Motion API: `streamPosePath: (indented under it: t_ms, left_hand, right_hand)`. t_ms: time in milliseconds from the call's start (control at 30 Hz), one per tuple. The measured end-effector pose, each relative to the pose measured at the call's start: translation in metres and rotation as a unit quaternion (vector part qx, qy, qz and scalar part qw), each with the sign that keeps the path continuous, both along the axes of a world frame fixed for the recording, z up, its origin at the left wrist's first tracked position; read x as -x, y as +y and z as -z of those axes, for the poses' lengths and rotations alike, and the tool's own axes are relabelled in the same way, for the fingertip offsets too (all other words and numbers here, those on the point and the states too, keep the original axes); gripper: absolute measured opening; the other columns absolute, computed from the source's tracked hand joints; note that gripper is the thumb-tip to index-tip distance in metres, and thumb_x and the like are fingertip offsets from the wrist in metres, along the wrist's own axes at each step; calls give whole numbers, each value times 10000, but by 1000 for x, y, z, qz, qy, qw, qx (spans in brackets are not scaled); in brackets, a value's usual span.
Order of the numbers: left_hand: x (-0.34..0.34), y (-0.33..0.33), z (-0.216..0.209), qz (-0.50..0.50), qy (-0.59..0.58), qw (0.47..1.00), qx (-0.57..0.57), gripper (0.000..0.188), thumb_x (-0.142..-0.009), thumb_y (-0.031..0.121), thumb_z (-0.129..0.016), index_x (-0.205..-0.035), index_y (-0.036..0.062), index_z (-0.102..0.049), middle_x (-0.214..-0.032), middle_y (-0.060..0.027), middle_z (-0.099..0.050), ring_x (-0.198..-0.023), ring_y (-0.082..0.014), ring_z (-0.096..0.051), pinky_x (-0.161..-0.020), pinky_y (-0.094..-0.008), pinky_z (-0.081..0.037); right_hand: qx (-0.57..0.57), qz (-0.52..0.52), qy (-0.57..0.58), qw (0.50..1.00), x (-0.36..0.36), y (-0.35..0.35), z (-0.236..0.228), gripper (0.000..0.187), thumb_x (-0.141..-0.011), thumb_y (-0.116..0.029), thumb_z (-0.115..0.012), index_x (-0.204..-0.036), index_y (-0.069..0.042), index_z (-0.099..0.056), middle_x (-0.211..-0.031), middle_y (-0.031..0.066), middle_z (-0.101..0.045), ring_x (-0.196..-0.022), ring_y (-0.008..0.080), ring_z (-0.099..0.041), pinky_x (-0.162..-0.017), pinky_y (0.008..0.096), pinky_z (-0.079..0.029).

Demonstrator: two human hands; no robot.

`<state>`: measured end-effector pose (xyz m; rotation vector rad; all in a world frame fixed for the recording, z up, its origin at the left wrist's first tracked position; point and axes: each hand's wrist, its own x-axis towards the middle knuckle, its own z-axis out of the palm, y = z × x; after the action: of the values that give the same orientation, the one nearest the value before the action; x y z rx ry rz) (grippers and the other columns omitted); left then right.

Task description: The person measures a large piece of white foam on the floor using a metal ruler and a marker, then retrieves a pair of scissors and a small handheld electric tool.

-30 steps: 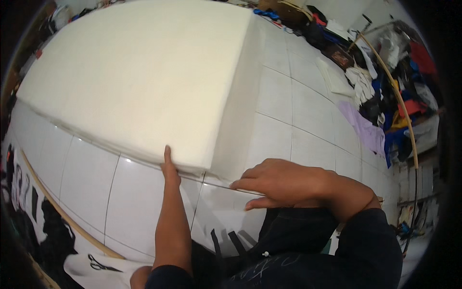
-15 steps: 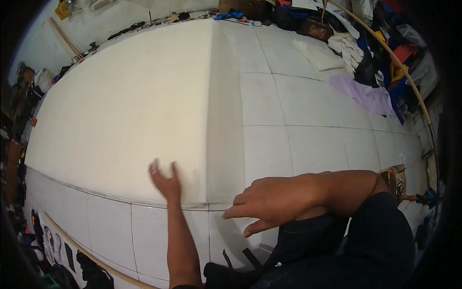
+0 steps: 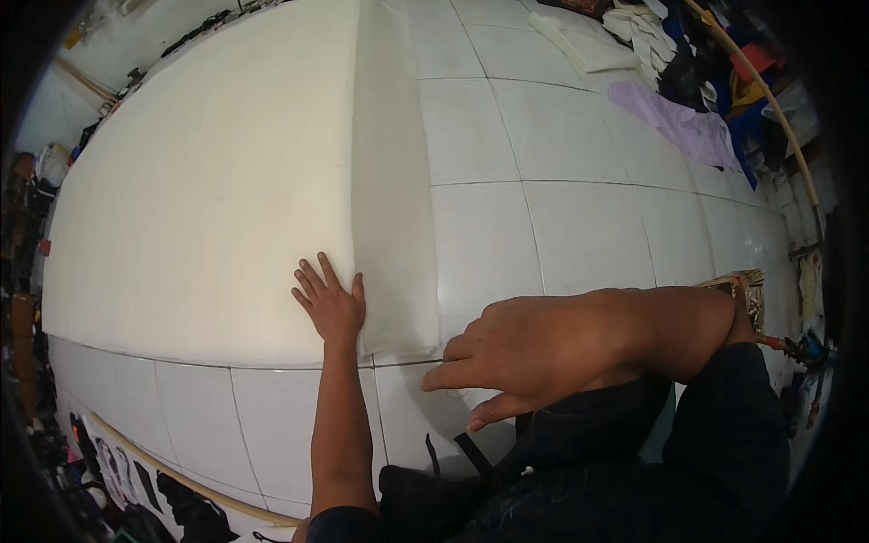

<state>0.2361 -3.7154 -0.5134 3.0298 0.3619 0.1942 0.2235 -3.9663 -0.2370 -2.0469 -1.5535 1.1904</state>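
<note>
A large cream sheet (image 3: 199,199) lies spread over the tiled floor on the left; whether it is cloth or thin foam I cannot tell. Along its right side runs a thinner, greyer strip (image 3: 394,226) of similar material. My left hand (image 3: 337,312) rests flat on the sheet close to its near right corner, fingers spread, the thumb at the edge beside the strip. Held in front of my body above the tiles, my right hand (image 3: 520,353) is empty as far as I see. Its index finger and thumb are apart, the other fingers loosely bent.
White floor tiles (image 3: 579,226) stretch to the right. Farther back lie a folded cream cloth (image 3: 588,41), a lilac cloth (image 3: 679,118) and a heap of mixed fabrics. A curved wooden pole (image 3: 769,100) borders the right; another pole (image 3: 181,484) lies at the near left by dark pieces.
My left hand has come down from a blurred motion and now lies flat by the sheet's right edge. The view has shifted; my right hand keeps nearly the same pose.
</note>
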Motion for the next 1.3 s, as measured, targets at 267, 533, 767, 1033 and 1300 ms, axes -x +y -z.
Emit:
streamPosePath:
  t_ms: [267, 533, 767, 1033, 1300]
  left_hand:
    - [-6, 0, -7, -5, 27, 1000, -9, 773, -907, 425, -536, -1500, 56, -206, -1538, -266, -149, -1426, -419, -150, -1142, -561, -136]
    - [-3, -1, -15, 1, 66, 998, 8, 890, -835, 394, -639, -1508, 59, -163, -1540, -266, -137, -1432, -414, -141, -1146, -551, -137]
    - [-9, -10, -15, 0, 67, 998, 1, 934, -815, 418, -663, -1507, 52, -154, -1538, -275, -132, -1435, -419, -127, -1148, -551, -119]
    - [-17, 11, -4, -14, -2, 994, 112, 876, -843, 632, -544, -1457, 45, -332, -1527, -282, -177, -1434, -422, -119, -1150, -544, -85]
    - [-3, 64, -4, -177, -19, 984, 21, 833, -900, 640, -405, -1496, 78, -258, -1543, -257, -162, -1442, -400, -120, -1151, -547, -77]
  right_hand:
    - [-6, 7, 2, 1000, 1, -7, -8, 545, -950, -355, -548, -1336, 17, -452, -1147, 211, -606, -1097, 337, -588, -960, 439, -450]
    - [-20, 10, -6, 1000, 10, -16, -11, 559, -957, -369, -533, -1358, 8, -439, -1132, 209, -608, -1059, 342, -596, -921, 440, -464]
    - [-13, 12, -12, 1000, 6, -27, -7, 561, -951, -372, -540, -1351, 11, -447, -1116, 213, -611, -1033, 347, -606, -903, 444, -472]
    - [22, -13, 6, 1000, 0, -10, -29, 564, -960, -421, -506, -1357, -28, -426, -1137, 201, -592, -1066, 344, -574, -922, 432, -450]
    - [44, 18, 66, 997, -3, 20, -34, 478, -920, -323, -604, -1281, -21, -519, -1108, 183, -633, -1007, 362, -599, -872, 414, -478]
